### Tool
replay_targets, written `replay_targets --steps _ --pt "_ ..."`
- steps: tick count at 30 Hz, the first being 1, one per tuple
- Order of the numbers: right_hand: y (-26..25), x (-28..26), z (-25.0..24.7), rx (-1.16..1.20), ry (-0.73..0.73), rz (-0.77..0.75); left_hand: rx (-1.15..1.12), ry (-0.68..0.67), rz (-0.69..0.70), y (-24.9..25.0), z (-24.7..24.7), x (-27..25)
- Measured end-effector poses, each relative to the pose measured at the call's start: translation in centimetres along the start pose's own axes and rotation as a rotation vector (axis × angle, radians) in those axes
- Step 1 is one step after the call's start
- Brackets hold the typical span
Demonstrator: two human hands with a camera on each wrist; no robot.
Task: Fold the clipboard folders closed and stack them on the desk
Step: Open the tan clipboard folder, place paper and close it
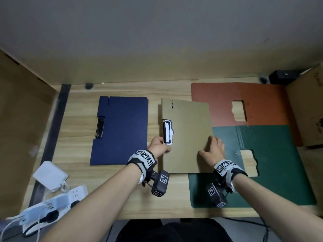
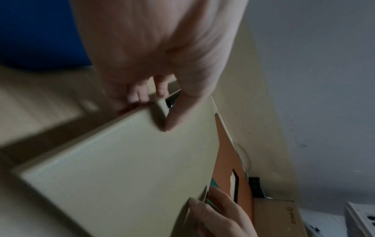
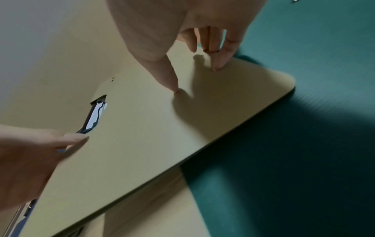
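A closed tan folder (image 1: pixel 187 135) sits mid-desk, its clip (image 1: pixel 167 132) showing through the cover's notch. My left hand (image 1: pixel 163 143) pinches its left edge just below the clip, thumb (image 2: pixel 174 118) on top and fingers underneath. My right hand (image 1: pixel 209 145) holds the right edge, thumb tip (image 3: pixel 172 86) pressed on the cover. The folder looks slightly raised and overlaps an open green folder (image 1: pixel 279 163). A closed blue folder (image 1: pixel 120 130) lies flat to the left. An open orange folder (image 1: pixel 218 102) lies at the back right.
A white adapter (image 1: pixel 50 175) and a power strip (image 1: pixel 52 206) with cables sit at the front left. A cardboard box (image 1: pixel 307 105) stands at the right edge, with a black device (image 1: pixel 283 75) behind it. A cardboard panel (image 1: pixel 21 119) lines the left side.
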State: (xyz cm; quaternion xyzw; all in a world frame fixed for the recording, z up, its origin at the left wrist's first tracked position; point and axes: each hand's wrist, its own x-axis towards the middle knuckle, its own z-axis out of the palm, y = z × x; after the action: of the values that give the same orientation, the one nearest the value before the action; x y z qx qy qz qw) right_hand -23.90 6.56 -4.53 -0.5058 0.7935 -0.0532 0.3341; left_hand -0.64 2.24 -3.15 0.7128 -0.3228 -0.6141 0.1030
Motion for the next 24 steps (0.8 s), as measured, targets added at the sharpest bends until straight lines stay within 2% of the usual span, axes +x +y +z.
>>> replay_targets --steps 3,7,10,14,19,24 --pt "-2.4 -0.1 1.1 0.023 -0.009 0.0 -0.067 -0.038 0.066 -0.8 -2.5 -0.3" --pt "-5.8 -0.1 2.8 0.126 -0.027 0.024 -0.178 -0.025 0.141 -1.8 -7.7 -1.1" --pt "-8.8 -0.4 4.3 0.256 -0.074 0.046 -0.214 -0.021 0.144 -2.9 -12.4 -1.2" --pt "-13.3 -0.5 6.5 0.201 -0.094 0.007 -0.23 0.032 0.143 -4.9 -18.1 -0.8" --pt "-18.9 -0.3 9.3 0.149 -0.086 -0.05 -0.254 0.193 0.177 -6.8 -22.8 -0.5" --pt "-22.3 -0.2 11.9 0.054 -0.089 -0.07 -0.122 0.396 0.275 -8.1 -25.3 -0.2"
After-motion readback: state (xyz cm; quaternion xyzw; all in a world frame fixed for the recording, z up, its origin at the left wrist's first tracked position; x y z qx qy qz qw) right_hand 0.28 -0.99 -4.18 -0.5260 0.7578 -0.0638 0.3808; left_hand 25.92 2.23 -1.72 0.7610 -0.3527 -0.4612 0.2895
